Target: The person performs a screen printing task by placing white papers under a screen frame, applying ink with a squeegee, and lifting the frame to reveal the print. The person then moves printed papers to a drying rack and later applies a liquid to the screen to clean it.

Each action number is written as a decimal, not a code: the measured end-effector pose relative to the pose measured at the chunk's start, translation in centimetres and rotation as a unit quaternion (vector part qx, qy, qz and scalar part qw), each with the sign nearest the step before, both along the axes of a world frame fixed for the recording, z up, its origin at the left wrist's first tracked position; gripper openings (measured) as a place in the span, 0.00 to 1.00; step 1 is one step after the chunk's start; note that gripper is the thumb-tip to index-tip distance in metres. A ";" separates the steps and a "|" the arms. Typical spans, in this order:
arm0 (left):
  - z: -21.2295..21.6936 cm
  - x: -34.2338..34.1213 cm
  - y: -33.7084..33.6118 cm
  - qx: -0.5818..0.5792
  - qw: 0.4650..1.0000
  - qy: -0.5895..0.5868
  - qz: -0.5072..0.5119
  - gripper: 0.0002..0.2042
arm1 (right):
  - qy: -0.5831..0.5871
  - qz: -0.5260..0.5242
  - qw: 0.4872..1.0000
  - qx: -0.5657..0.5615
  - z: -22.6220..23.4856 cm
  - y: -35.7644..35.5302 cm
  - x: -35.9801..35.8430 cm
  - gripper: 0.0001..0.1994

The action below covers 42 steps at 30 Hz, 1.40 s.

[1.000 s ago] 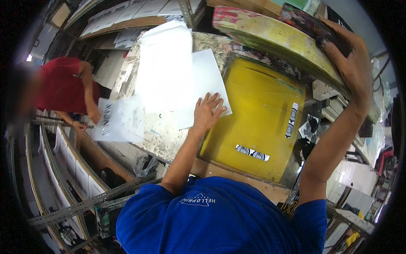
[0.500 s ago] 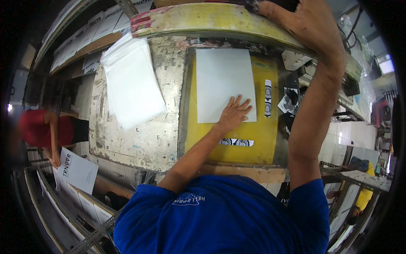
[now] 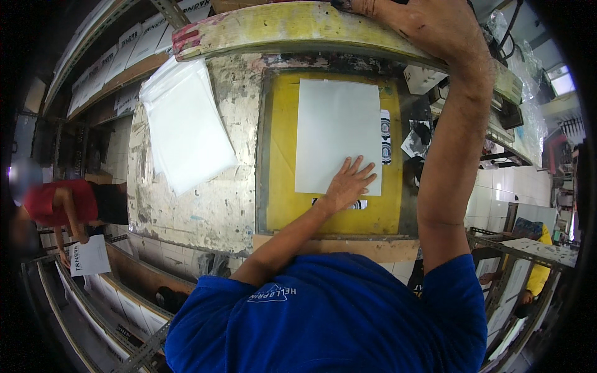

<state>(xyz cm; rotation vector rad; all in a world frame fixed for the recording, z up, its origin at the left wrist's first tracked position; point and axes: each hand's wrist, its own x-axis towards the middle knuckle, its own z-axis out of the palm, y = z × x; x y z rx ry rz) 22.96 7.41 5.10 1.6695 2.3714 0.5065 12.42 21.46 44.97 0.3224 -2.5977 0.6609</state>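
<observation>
A blank white sheet or flat bag point(image 3: 336, 124) lies on a yellow board point(image 3: 283, 214) in front of me. My left hand point(image 3: 351, 183) rests on its lower right corner, palm down with fingers spread. Patterned strips, one along its right side point(image 3: 386, 155) and one at its near edge point(image 3: 359, 204), are partly covered. My right hand point(image 3: 429, 28) is up at the far side, closed over a long wooden frame bar point(image 3: 267, 28) stained yellow and pink. Some of its fingers are cut off by the picture's top. Left of the board lies a stack of clear-sleeved white sheets point(image 3: 189, 127).
The worn, paint-flecked table point(image 3: 236, 211) carries stack and board. At the left, a person in red point(image 3: 68, 202) handles a printed sheet point(image 3: 90, 255) over a rack. Shelves point(image 3: 112, 90) of printed sheets stand far left. Another person in yellow point(image 3: 540, 276) is at the right.
The white sheet has slid right and toward me under my left hand, over parts of the strips. My right hand stays at the bar. The person in red has moved the printed sheet lower.
</observation>
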 end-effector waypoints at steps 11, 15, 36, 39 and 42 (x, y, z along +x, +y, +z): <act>0.7 1.2 -1.3 0.041 0.999 -0.027 -0.008 0.26 | -0.002 0.016 1.000 0.002 -0.6 -0.1 0.6 0.18; 1.9 -1.0 -4.5 0.081 0.993 -0.018 0.084 0.28 | 0.037 -0.016 0.999 0.026 -1.1 -0.6 0.9 0.18; 9.5 -3.3 -13.5 0.640 0.654 -0.275 0.295 0.57 | 0.089 -0.029 0.992 0.090 -10.4 -3.2 8.4 0.24; 11.0 -1.5 -15.9 0.617 0.642 -0.341 0.300 0.56 | 0.066 -0.040 0.992 0.096 -14.0 -5.1 13.0 0.27; 6.5 1.5 -18.7 0.512 0.650 -0.382 0.412 0.52 | -0.037 -0.041 0.998 0.022 -17.7 -6.5 15.0 0.25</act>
